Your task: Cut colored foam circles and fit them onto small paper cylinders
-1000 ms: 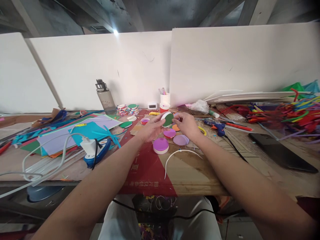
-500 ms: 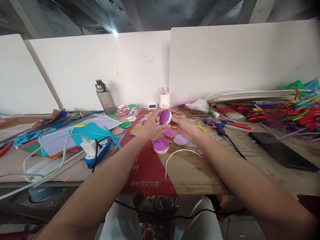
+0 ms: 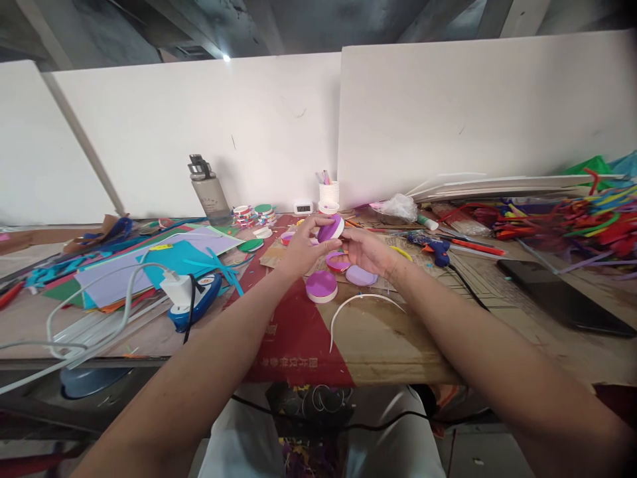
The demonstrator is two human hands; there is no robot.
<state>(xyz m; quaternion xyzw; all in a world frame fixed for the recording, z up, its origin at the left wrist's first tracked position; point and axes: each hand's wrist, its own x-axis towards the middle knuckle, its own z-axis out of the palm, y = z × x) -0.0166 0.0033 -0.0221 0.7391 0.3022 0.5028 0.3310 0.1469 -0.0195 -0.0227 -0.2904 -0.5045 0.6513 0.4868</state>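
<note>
The left hand (image 3: 302,251) holds a purple-faced disc (image 3: 330,228) with a white rim, raised above the middle of the surface (image 3: 398,332) and tilted so that its purple face turns up and towards the camera. The left fingers (image 3: 314,224) are closed on it, one over the top edge and the thumb under the lower edge. The right hand (image 3: 369,253) lies just beside it, palm turned partly up. Its fingers (image 3: 350,240) are loosely curled and reach the disc's lower right edge, but it is unclear whether they grip it or only touch it. Under the hands lie a pink disc (image 3: 338,261), a lilac paper circle (image 3: 361,275) just beside it and a second purple disc (image 3: 321,286) a little nearer, with a curved white strip (image 3: 359,302) in front of them. To the right are a blue glue gun (image 3: 434,247) and, well apart, a flat black device (image 3: 562,297) and a heap of coloured strips (image 3: 587,222). To the left lie coloured paper sheets (image 3: 149,262) and a blue power strip (image 3: 193,302) with a white plug in it. A water bottle (image 3: 206,194) and a white pen cup (image 3: 329,193) stand by the back wall.
</note>
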